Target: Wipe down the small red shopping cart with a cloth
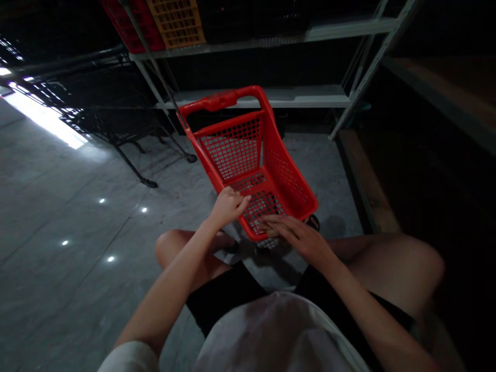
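A red plastic shopping cart (289,170) with latticed walls stands on the floor between my knees, its handle on the far side. I see nothing inside it. On its left rim, my left hand (228,205) is closed, the fingers curled over the edge and the thumb pointing inward. My right hand (296,235) hovers at the cart's near end with fingers stretched out and nothing visible in them. Its fingertips are slightly blurred, and whether they touch the near rim I cannot tell.
Behind the cart stands a white metal shelf (321,101) carrying a red crate (135,26) and a yellow crate (177,23). Dark metal legs on casters (149,182) rest on the grey floor (77,217) to the left. A wooden ledge (372,191) runs along the right.
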`<state>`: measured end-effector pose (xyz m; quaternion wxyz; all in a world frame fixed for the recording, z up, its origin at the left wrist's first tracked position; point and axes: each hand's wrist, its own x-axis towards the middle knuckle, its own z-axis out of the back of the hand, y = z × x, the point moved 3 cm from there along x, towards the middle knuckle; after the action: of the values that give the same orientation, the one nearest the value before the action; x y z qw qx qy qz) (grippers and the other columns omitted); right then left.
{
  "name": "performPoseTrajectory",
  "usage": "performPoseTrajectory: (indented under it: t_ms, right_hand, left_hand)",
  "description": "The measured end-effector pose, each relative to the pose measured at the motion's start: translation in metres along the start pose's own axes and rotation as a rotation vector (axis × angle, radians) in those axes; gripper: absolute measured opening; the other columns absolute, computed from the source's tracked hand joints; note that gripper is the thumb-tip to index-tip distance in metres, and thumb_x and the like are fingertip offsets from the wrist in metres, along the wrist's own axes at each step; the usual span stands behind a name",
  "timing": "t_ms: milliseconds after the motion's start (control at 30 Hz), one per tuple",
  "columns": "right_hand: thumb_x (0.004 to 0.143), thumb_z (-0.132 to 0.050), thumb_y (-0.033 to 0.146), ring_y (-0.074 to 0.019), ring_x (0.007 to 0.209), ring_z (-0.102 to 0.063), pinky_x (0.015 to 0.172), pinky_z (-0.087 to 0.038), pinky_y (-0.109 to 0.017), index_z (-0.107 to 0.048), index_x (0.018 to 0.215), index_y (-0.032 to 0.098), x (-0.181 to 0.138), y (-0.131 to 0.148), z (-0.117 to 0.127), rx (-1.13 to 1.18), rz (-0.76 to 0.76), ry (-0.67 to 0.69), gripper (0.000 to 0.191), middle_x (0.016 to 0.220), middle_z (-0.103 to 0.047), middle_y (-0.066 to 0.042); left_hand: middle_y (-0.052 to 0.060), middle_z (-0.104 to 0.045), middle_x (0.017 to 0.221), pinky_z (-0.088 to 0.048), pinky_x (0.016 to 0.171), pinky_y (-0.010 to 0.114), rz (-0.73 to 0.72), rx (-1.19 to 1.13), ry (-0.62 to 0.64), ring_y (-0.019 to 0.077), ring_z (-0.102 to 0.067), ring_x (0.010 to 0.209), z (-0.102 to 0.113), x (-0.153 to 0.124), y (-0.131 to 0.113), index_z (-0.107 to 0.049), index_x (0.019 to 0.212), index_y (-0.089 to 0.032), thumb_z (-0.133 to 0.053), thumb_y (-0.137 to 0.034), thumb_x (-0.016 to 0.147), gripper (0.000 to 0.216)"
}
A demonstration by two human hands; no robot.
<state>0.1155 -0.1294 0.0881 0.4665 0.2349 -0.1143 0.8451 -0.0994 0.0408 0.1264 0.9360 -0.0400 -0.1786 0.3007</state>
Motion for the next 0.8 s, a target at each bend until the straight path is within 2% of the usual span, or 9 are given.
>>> performPoseTrajectory:
  t_ms: [133,200,300,400,467,567,667,733,800]
  right_hand:
    - [0.092,-0.049,0.007,-0.0297,0.138,-0.059,0.113,-0.053,-0.052,-0.059,0.146,0.018,-0.021,-0.052,0.008,0.042,-0.170,0.053,0.056,0.145,-0.065,-0.015]
    - [0.093,-0.051,0.011,-0.0318,0.135,-0.059,0.113,-0.051,-0.053,-0.064,0.140,0.015,-0.017,-0.061,0.008,0.033,-0.249,0.052,0.049,0.141,-0.066,-0.018]
    - [0.096,-0.052,0.013,-0.0297,0.123,-0.064,0.108,-0.053,-0.047,-0.070,0.130,0.015,0.010,-0.038,-0.002,0.019,-0.276,0.048,0.038,0.129,-0.071,-0.018]
    - [0.097,-0.050,0.009,-0.0270,0.117,-0.065,0.104,-0.052,-0.041,-0.072,0.125,0.018,0.050,0.010,-0.022,0.028,-0.173,0.106,0.036,0.123,-0.073,-0.015]
    - [0.098,-0.048,0.008,-0.0274,0.116,-0.065,0.104,-0.051,-0.040,-0.070,0.129,0.015,0.071,0.035,-0.034,0.021,-0.164,0.126,0.039,0.124,-0.073,-0.016]
    - [0.100,-0.046,0.010,-0.0290,0.117,-0.063,0.100,-0.051,-0.041,-0.067,0.134,0.012,0.084,0.043,-0.040,0.002,-0.163,0.164,0.040,0.127,-0.071,-0.018]
    - [0.102,-0.046,0.014,-0.0294,0.122,-0.062,0.103,-0.050,-0.042,-0.068,0.133,0.015,0.069,0.010,-0.029,-0.027,-0.139,0.188,0.038,0.131,-0.070,-0.017]
    - [0.102,-0.045,0.015,-0.0303,0.124,-0.061,0.107,-0.048,-0.044,-0.069,0.131,0.014,0.048,-0.026,-0.016,-0.061,-0.176,0.185,0.038,0.130,-0.070,-0.016]
    - [0.102,-0.043,0.016,-0.0323,0.125,-0.059,0.108,-0.048,-0.046,-0.070,0.128,0.012,0.027,-0.062,-0.003,-0.079,-0.245,0.189,0.038,0.130,-0.069,-0.019]
  left_hand:
    - [0.002,-0.067,0.057,-0.039,0.084,0.037,-0.010,-0.052,0.082,0.0146,-0.057,0.057,0.004,0.006,0.007,-0.060,0.057,-0.019,-0.032,-0.043,0.109,0.064]
    - [0.003,-0.069,0.061,-0.038,0.086,0.038,-0.009,-0.043,0.107,0.0151,-0.059,0.061,0.002,0.011,0.005,-0.063,0.061,-0.019,-0.031,-0.042,0.109,0.063]
    - [0.006,-0.071,0.067,-0.037,0.089,0.040,0.032,0.017,0.085,0.0175,-0.063,0.069,-0.002,0.020,0.003,-0.071,0.068,-0.018,-0.033,-0.042,0.109,0.061]
    - [0.011,-0.075,0.076,-0.037,0.091,0.042,0.068,0.081,0.089,0.0211,-0.066,0.079,-0.004,0.030,0.007,-0.079,0.080,-0.016,-0.038,-0.042,0.108,0.056]
    - [0.014,-0.077,0.086,-0.037,0.093,0.043,0.087,0.135,0.116,0.0239,-0.068,0.087,-0.003,0.035,0.010,-0.081,0.090,-0.014,-0.039,-0.041,0.108,0.053]
    - [0.018,-0.077,0.097,-0.038,0.097,0.045,0.100,0.200,0.128,0.0270,-0.068,0.098,0.000,0.033,0.004,-0.080,0.100,-0.011,-0.038,-0.038,0.109,0.051]
    - [0.015,-0.077,0.096,-0.040,0.100,0.043,-0.021,0.147,0.142,0.0256,-0.068,0.099,-0.007,0.011,-0.025,-0.076,0.100,-0.011,-0.041,-0.032,0.108,0.041]
    - [0.013,-0.076,0.098,-0.041,0.106,0.043,-0.099,0.075,0.117,0.0247,-0.066,0.102,-0.015,-0.008,-0.049,-0.073,0.102,-0.013,-0.044,-0.033,0.108,0.035]
    - [0.011,-0.076,0.100,-0.037,0.116,0.045,-0.101,0.015,0.056,0.0249,-0.064,0.107,-0.022,-0.024,-0.067,-0.070,0.103,-0.015,-0.044,-0.039,0.108,0.036]
